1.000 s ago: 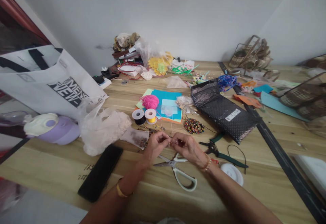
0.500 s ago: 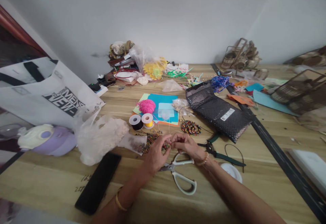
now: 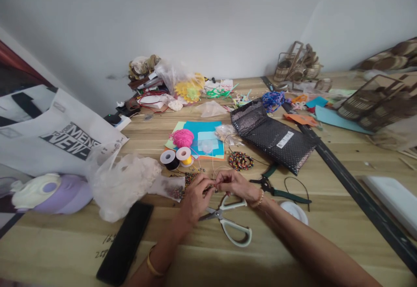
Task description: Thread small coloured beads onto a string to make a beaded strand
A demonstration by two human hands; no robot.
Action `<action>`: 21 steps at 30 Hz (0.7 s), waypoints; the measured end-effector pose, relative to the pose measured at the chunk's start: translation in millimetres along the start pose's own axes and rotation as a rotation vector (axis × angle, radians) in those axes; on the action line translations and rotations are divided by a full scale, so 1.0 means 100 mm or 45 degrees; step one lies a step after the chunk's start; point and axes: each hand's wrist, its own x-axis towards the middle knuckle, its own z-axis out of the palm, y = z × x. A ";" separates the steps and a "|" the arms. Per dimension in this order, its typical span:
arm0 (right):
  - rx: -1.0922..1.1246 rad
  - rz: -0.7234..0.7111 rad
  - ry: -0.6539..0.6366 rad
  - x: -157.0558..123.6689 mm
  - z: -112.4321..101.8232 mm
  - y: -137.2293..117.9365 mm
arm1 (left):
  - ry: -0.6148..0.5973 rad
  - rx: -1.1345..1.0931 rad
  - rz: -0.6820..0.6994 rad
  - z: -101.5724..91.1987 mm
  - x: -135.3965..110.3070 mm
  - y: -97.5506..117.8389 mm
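Note:
My left hand [image 3: 196, 195] and my right hand [image 3: 235, 185] meet fingertip to fingertip over the table, both closed in a pinch. A thin pale cord [image 3: 213, 164] runs up from between the fingers, at my right hand's fingertips. What my left fingers pinch is too small to make out. Loose multicoloured beads [image 3: 189, 179] lie just behind my left hand, partly hidden by it, beside a small clear bag of beads [image 3: 171, 187]. White-handled scissors [image 3: 220, 214] lie spread below my hands. A coil of strung beads [image 3: 240, 161] rests behind my right hand.
Black and yellow thread spools [image 3: 170, 160], pink yarn [image 3: 183, 138] and coloured paper [image 3: 213, 128] stand behind. Green-handled pliers [image 3: 267, 185], a white round lid [image 3: 294, 213] and a black bubble mailer [image 3: 273, 139] lie right. A black phone [image 3: 125, 243] and plastic bag [image 3: 122, 182] are left.
The view has shifted slightly, so the things on the table sit a little further left. My hands stay pinched together over the scissors, with only a small finger movement.

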 end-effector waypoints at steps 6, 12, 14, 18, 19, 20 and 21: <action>-0.017 -0.028 -0.051 0.00 -0.04 -0.01 | -0.203 -0.456 -0.440 -0.05 0.06 -0.03; 0.002 -0.003 -0.054 -0.01 -0.04 -0.04 | -0.299 -0.837 -0.591 -0.09 0.08 0.00; 0.019 0.002 -0.056 -0.01 -0.03 -0.04 | -0.299 -0.896 -0.622 -0.09 0.09 0.01; 0.031 0.017 -0.053 -0.02 -0.03 -0.04 | -0.277 -0.934 -0.627 -0.06 0.09 0.02; 0.029 0.022 -0.053 -0.02 -0.03 -0.04 | -0.272 -0.937 -0.619 -0.05 0.09 0.03; 0.027 0.024 -0.056 -0.02 -0.04 -0.04 | -0.268 -0.939 -0.609 -0.04 0.09 0.03; 0.027 0.022 -0.063 -0.02 -0.05 -0.04 | -0.264 -0.938 -0.598 -0.04 0.09 0.03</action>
